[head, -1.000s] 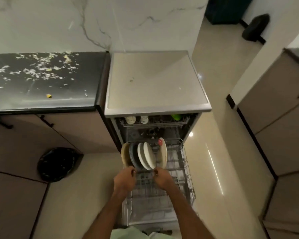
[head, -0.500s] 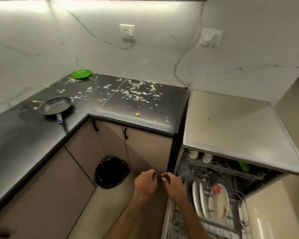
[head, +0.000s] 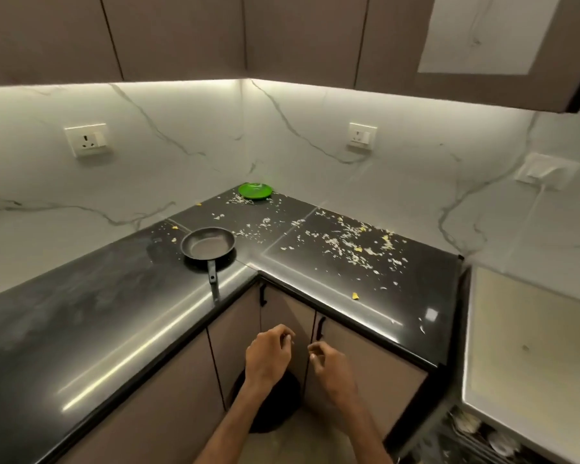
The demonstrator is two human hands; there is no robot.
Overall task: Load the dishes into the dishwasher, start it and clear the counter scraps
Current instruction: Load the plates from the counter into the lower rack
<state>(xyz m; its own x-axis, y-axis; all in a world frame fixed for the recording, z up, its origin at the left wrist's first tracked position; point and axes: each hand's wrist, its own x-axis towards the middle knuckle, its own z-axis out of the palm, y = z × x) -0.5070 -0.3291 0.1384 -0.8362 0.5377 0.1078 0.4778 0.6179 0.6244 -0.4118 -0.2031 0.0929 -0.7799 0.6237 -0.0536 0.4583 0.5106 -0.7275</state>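
A black frying pan [head: 207, 246] sits on the dark L-shaped counter [head: 81, 316] near the inner corner, handle pointing toward me. A green plate [head: 255, 190] lies in the far corner against the wall. White and yellow food scraps [head: 345, 244] are strewn over the right stretch of counter. My left hand [head: 268, 354] and my right hand [head: 329, 363] hang side by side in front of the lower cabinets, fingers loosely curled, holding nothing. The open dishwasher [head: 476, 433] shows at the bottom right, with dishes in its upper rack.
A black bin [head: 275, 406] stands on the floor under my hands, by the corner cabinet doors [head: 285, 316]. The dishwasher's grey top [head: 533, 346] adjoins the counter's right end. Wall sockets [head: 87, 139] sit on the marble backsplash, with upper cabinets overhead.
My view has swung up and left from the dishwasher's lower rack to the counter corner. Both hands left the rack of plates and now hang empty before the cabinets.
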